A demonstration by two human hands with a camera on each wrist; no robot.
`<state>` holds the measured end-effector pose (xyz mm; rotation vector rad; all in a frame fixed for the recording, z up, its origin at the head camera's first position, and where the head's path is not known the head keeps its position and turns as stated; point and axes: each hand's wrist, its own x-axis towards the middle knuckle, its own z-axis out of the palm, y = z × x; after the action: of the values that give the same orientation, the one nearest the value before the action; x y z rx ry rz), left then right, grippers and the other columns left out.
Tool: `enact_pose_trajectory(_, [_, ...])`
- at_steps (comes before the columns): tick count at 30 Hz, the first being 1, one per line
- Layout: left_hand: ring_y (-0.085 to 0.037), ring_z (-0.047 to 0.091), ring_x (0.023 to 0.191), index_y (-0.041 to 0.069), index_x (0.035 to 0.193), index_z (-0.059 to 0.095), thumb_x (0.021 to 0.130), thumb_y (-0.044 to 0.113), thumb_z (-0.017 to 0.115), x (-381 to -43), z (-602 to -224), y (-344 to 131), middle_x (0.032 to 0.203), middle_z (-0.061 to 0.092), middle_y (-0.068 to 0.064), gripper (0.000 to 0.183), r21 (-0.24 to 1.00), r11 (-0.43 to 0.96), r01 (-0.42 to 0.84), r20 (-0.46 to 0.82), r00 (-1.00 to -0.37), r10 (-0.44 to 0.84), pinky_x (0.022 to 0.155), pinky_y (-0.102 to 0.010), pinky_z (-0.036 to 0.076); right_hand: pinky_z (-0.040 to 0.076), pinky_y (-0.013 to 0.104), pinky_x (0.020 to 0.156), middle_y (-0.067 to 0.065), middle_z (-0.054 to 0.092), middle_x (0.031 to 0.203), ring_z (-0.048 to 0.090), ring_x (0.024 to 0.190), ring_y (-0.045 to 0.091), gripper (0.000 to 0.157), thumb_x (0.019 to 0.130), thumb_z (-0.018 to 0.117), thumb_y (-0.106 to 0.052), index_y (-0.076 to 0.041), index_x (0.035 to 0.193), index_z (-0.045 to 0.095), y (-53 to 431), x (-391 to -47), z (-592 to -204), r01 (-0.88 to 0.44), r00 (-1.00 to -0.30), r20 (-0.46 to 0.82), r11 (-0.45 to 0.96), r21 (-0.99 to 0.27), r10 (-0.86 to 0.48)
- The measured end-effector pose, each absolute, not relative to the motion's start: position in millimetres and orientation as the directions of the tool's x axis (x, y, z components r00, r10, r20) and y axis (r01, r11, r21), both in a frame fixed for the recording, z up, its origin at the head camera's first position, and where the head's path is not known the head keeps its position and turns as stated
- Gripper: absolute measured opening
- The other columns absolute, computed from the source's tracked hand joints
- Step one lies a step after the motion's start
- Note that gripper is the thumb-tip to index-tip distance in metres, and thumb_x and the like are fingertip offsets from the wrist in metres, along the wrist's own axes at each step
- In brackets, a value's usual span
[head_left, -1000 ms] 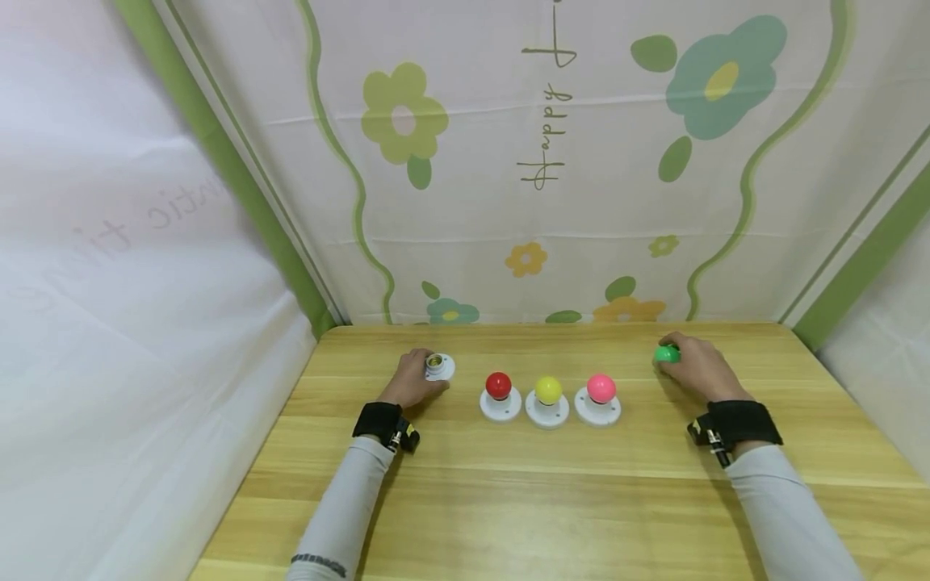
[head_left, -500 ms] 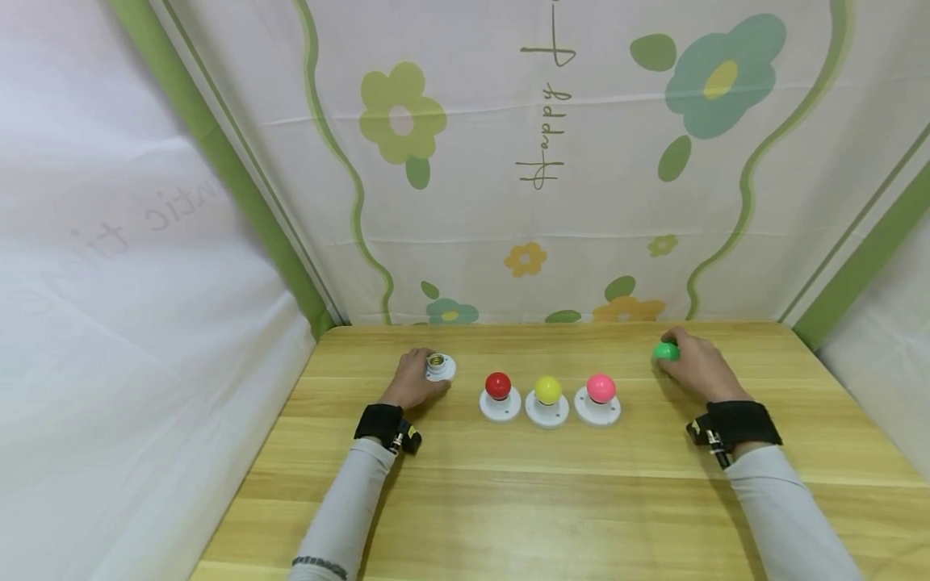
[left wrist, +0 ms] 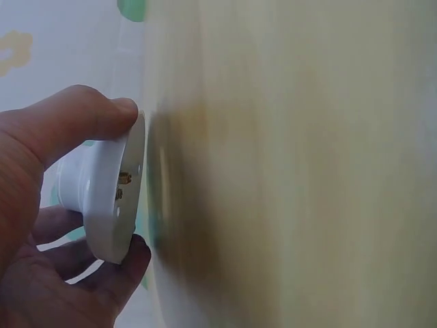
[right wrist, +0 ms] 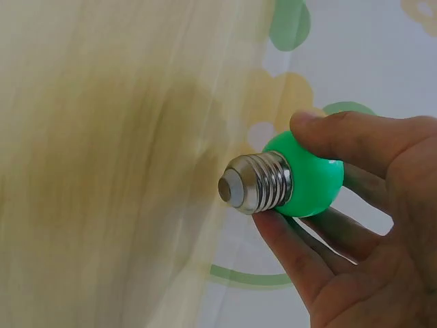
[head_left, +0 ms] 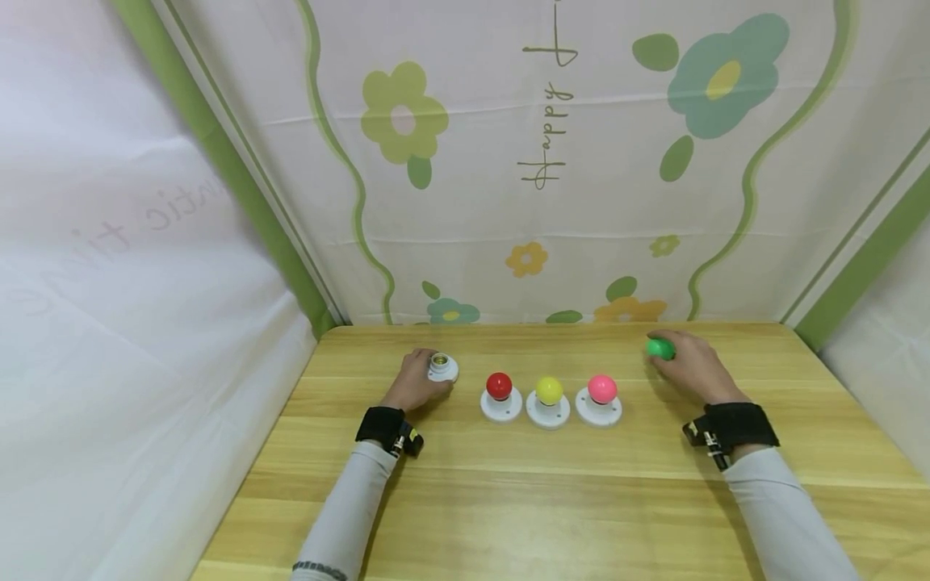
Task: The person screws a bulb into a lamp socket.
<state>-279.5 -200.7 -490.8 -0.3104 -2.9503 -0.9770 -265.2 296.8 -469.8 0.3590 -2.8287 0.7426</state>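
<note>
- Your left hand [head_left: 416, 383] grips the empty white socket [head_left: 441, 367] at the left end of the row. In the left wrist view, thumb [left wrist: 82, 119] on the upper rim of its base and fingers [left wrist: 116, 270] curled under the lower rim; the base [left wrist: 119, 195] sits just off the table [left wrist: 287, 164], two small metal contacts showing on its underside.
- From the head view, the socket's brass throat faces up, no bulb in it.
- Your right hand [head_left: 690, 367] pinches the green bulb [head_left: 659, 349] toward the far right of the table [head_left: 508, 500], well apart from the row of sockets.
- Right wrist view: thumb [right wrist: 355, 140] over the green globe [right wrist: 311, 179], fingers [right wrist: 293, 249] beneath it; the silver screw thread [right wrist: 256, 183] sticks out bare, pointing at the tabletop and clear of it.
- Between your hands, three white sockets stand in a line, each with a bulb seated: red bulb [head_left: 498, 385], yellow bulb [head_left: 548, 390], pink bulb [head_left: 601, 388]. The red one is nearest your left hand, the pink one nearest your right.
- Black wrist straps [head_left: 730, 426] on both arms, pale sleeves [head_left: 777, 516] behind them.
- Flower-print cloth [head_left: 538, 161] hangs behind the table's far edge; plain white sheeting [head_left: 131, 323] to the left.
</note>
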Motion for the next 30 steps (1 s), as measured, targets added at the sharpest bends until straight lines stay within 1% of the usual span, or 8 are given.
enact_pose_trajectory(4, [-0.03,0.044,0.115,0.001,0.133,0.051,0.077,0.029,0.08,-279.3,-491.2,-199.4,0.13,0.05,-0.015,0.068,0.585,0.787,0.195,0.089,-0.98,0.177,0.095,-0.043,0.047,0.044,0.064,0.089,0.032,0.053,0.126,0.048,0.113,0.048,0.044,0.091,0.063,-0.012,0.0,0.132,0.054,293.3,-264.2,-465.9,-0.284,-0.951,0.246,0.842,-0.458,-0.187])
enact_pose_trajectory(7, [-0.029,0.046,0.114,0.003,0.133,0.051,0.077,0.029,0.08,-279.7,-491.1,-198.4,0.132,0.048,-0.015,0.068,0.599,0.776,0.199,0.099,-0.98,0.175,0.096,-0.043,0.047,0.045,0.064,0.088,0.031,0.054,0.125,0.05,0.111,0.046,0.045,0.09,0.064,-0.012,0.0,0.132,0.053,290.1,-264.2,-462.5,-0.282,-0.951,0.247,0.842,-0.459,-0.184])
enact_pose_trajectory(11, [-0.028,0.049,0.114,0.002,0.134,0.049,0.077,0.028,0.08,-279.4,-490.0,-196.8,0.135,0.045,-0.016,0.07,0.624,0.754,0.207,0.114,-0.978,0.175,0.098,-0.044,0.047,0.046,0.062,0.086,0.029,0.055,0.123,0.052,0.108,0.044,0.044,0.09,0.065,-0.012,0.001,0.13,0.052,285.3,-264.9,-458.1,-0.286,-0.95,0.253,0.836,-0.469,-0.183])
enact_pose_trajectory(16, [-0.028,0.049,0.115,0.0,0.137,0.047,0.076,0.026,0.081,-278.9,-487.4,-194.5,0.134,0.049,-0.015,0.074,0.637,0.738,0.222,0.131,-0.975,0.18,0.099,-0.043,0.045,0.048,0.061,0.084,0.027,0.056,0.12,0.053,0.105,0.041,0.045,0.09,0.066,-0.012,0.002,0.129,0.05,279.3,-264.5,-452.7,-0.296,-0.948,0.256,0.82,-0.489,-0.19])
enact_pose_trajectory(18, [-0.027,0.049,0.115,0.001,0.136,0.047,0.076,0.025,0.081,-278.3,-485.6,-193.5,0.131,0.05,-0.014,0.073,0.638,0.735,0.229,0.139,-0.973,0.182,0.099,-0.042,0.045,0.048,0.06,0.085,0.026,0.055,0.122,0.053,0.106,0.041,0.046,0.09,0.067,-0.013,0.001,0.13,0.05,276.2,-263.8,-450.3,-0.305,-0.944,0.266,0.819,-0.485,-0.194])
enact_pose_trajectory(23, [-0.026,0.05,0.113,0.001,0.134,0.049,0.076,0.023,0.081,-275.0,-481.1,-190.2,0.129,0.05,-0.013,0.071,0.645,0.727,0.237,0.153,-0.972,0.181,0.099,-0.042,0.046,0.048,0.059,0.087,0.025,0.055,0.128,0.052,0.111,0.041,0.046,0.089,0.069,-0.014,-0.005,0.132,0.054,269.3,-262.2,-446.9,-0.367,-0.912,0.342,0.826,-0.427,-0.229])
enact_pose_trajectory(26, [-0.026,0.051,0.112,0.001,0.134,0.049,0.075,0.023,0.081,-273.4,-480.0,-188.5,0.131,0.049,-0.014,0.071,0.65,0.722,0.237,0.159,-0.972,0.175,0.099,-0.042,0.046,0.049,0.059,0.084,0.024,0.056,0.126,0.054,0.108,0.04,0.047,0.088,0.07,-0.015,-0.007,0.132,0.056,265.1,-259.8,-444.4,-0.391,-0.897,0.372,0.824,-0.41,-0.24])
enact_pose_trajectory(30, [-0.026,0.051,0.113,0.001,0.134,0.05,0.075,0.024,0.081,-271.9,-479.7,-186.5,0.132,0.049,-0.013,0.07,0.657,0.715,0.238,0.174,-0.971,0.164,0.098,-0.042,0.046,0.049,0.059,0.084,0.023,0.057,0.123,0.054,0.106,0.039,0.052,0.086,0.07,-0.012,-0.008,0.136,0.054,260.0,-255.8,-439.4,-0.409,-0.888,0.385,0.814,-0.412,-0.251])
